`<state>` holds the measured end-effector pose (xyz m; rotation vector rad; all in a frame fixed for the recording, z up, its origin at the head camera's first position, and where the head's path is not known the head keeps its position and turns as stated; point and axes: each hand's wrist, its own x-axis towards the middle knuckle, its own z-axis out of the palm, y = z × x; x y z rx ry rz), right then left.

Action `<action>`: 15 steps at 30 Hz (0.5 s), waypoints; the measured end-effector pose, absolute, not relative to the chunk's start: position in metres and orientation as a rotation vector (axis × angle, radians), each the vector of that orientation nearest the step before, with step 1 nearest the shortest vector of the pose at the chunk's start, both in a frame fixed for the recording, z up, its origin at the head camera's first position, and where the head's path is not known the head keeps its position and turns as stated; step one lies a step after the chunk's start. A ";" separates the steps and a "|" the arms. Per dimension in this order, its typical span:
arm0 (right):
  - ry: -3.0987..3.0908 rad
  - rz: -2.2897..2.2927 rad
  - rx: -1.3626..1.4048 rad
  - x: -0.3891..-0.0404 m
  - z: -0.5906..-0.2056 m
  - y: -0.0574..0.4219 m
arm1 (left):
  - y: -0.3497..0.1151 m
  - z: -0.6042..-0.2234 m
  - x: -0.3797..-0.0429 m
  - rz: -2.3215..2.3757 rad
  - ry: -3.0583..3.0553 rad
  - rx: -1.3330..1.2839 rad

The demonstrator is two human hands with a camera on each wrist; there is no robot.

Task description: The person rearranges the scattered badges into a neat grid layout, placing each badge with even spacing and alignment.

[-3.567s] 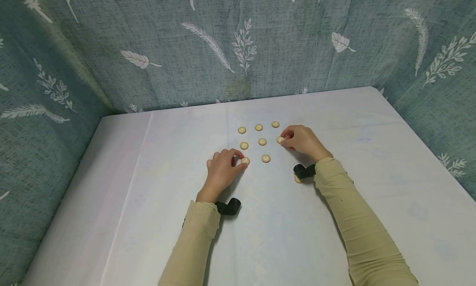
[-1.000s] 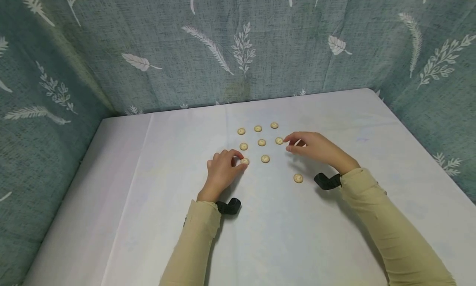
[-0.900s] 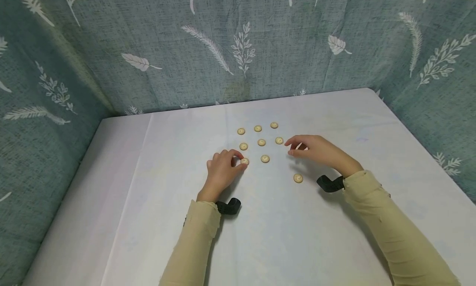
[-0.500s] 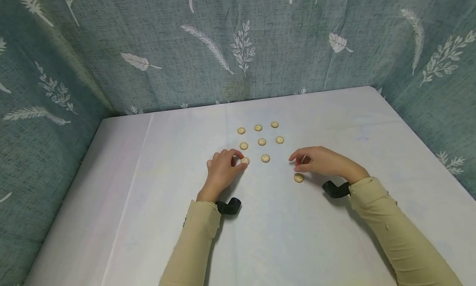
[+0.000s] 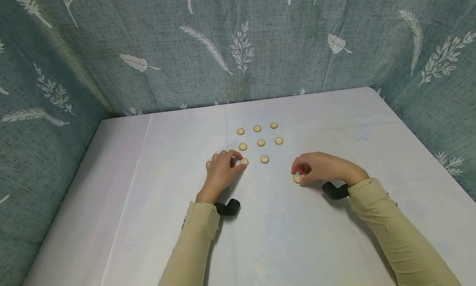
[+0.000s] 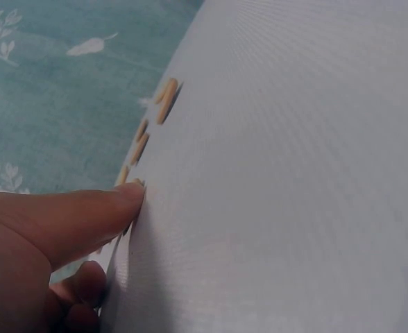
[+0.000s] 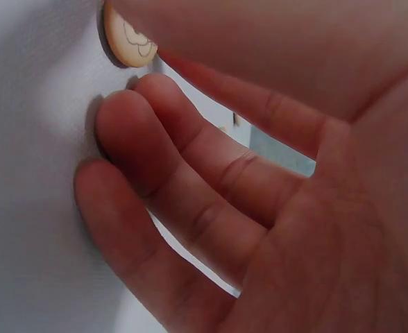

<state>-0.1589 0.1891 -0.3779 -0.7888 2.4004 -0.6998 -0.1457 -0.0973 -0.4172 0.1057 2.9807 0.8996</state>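
Note:
My left hand rests on the table and pinches a small round wooden disc between thumb and index finger. Over to the right, my right hand has thumb and index finger at opposite edges of another wooden disc, which lies flat on the table. A line drawing marks this disc's face in the right wrist view, where the thumb partly covers it. Just right of the left hand's disc lies a further disc. In the left wrist view the thumb hides most of its disc.
Behind the hands lie two rows of three discs, with a middle disc and a back disc among them. White cloth covers the table. A green leaf-patterned curtain hangs along its back and sides.
My right hand has let go of the disc at the right end of the middle row, moved toward me, and taken hold of the separate disc at front right. My left hand stays put.

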 end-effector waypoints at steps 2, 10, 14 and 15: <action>2.401 -0.693 -0.809 -0.158 -0.378 0.188 | -0.097 -0.417 -0.146 0.901 2.978 0.107; 2.437 -0.649 -0.832 -0.157 -0.382 0.185 | -0.098 -0.420 -0.145 0.906 2.973 0.101; 2.459 -0.644 -0.828 -0.157 -0.383 0.185 | -0.098 -0.421 -0.145 0.908 2.976 0.103; 2.462 -0.643 -0.828 -0.157 -0.384 0.185 | -0.098 -0.421 -0.146 0.906 2.978 0.101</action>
